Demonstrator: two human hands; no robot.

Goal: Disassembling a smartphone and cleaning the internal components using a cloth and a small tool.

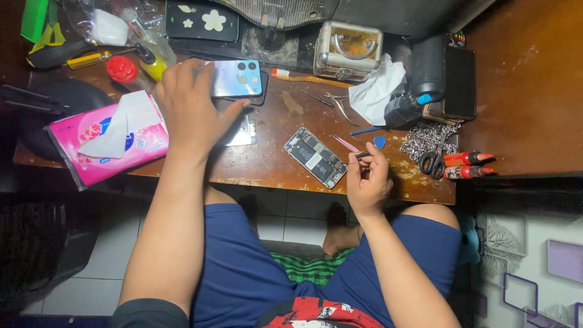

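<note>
My left hand [189, 106] reaches across the wooden table [267, 164] and lies on a light blue phone [235, 78] that rests on a darker phone; its fingers are spread over the phone's left end. A silvery phone part [243, 132] lies just under that hand. My right hand [367, 179] is near the table's front edge, fingers pinched on a small dark tool [362, 155]. An opened phone body [316, 157] with its insides showing lies just left of the right hand.
A pink tissue pack [109, 143] lies at the left. Tweezers [337, 104], a blue pick [379, 141], a crumpled tissue [376, 91], a metal chain [425, 138], scissors and red markers [464, 164] crowd the right. A small case [347, 51] and bottles stand behind.
</note>
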